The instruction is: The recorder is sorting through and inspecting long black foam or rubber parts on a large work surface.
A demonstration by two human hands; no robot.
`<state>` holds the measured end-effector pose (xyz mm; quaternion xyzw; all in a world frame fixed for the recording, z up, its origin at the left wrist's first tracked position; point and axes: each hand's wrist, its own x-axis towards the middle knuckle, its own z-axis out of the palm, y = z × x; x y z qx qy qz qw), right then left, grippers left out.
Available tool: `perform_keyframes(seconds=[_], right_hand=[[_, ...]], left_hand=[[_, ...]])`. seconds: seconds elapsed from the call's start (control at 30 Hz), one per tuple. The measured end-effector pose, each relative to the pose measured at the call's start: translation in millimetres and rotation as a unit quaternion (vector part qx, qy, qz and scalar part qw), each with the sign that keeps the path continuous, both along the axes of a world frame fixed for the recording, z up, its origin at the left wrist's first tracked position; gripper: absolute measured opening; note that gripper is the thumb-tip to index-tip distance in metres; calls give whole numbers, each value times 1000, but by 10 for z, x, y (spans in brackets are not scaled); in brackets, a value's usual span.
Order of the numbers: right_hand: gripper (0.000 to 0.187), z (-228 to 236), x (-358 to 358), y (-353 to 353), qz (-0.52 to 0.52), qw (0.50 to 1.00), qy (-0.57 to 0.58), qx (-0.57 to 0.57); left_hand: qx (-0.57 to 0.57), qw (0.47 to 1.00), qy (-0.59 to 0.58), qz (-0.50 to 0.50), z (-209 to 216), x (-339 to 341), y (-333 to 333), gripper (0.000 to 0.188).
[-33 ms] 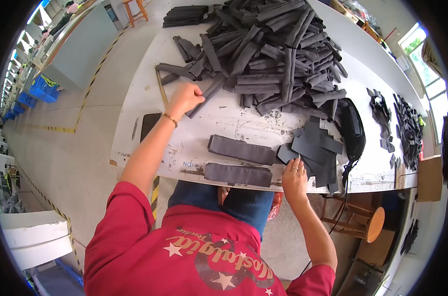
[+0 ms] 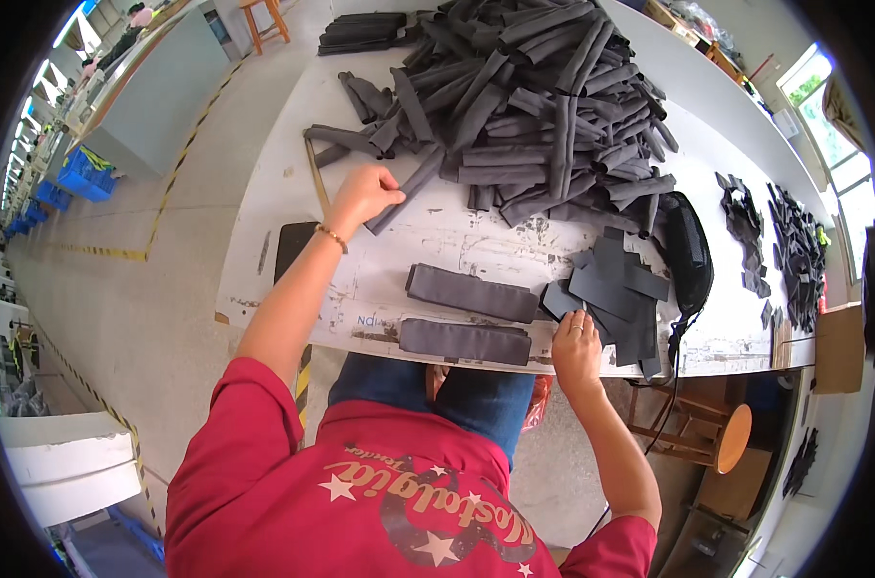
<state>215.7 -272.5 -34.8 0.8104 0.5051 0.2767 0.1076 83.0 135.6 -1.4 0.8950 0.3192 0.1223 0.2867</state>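
Observation:
My left hand (image 2: 368, 196) is closed, its thumb and fingertips pinching a dark grey fabric tube (image 2: 409, 193) that lies slanted on the white table. Beyond it rises a big heap of similar fabric tubes (image 2: 515, 125). My right hand (image 2: 576, 349) is low at the table's near edge, fingers together against a loose pile of flat dark grey pieces (image 2: 623, 289). A tiny pale tip shows at its fingertips; what it belongs to is hidden. Between my hands lie two flat dark fabric strips, a farther one (image 2: 472, 293) and a nearer one (image 2: 464, 341).
A black mesh-like bag (image 2: 688, 252) with a cord stands right of the flat pieces. Left of my forearm are a dark flat pad (image 2: 293, 246) and a thin wooden strip (image 2: 316, 178). Stacked dark strips (image 2: 362, 32) lie at the far left. A wooden stool (image 2: 732, 437) is below right.
My left hand has shifted very slightly to the right along the fabric tube. Everything else looks the same.

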Motion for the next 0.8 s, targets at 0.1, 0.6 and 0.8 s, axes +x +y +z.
perform_keyframes(seconds=[0.1,0.6,0.8], right_hand=[[10,151,30,-15,15,983,179,-30],[25,1023,-261,300,52,822,494,278],[28,989,-536,470,171,848,417,280]], left_hand=[[-341,935,-99,-13,57,-76,-177,29],[-699,615,-365,-4,448,-100,-1239,28],[-691,626,-356,67,419,-59,-1270,24]])
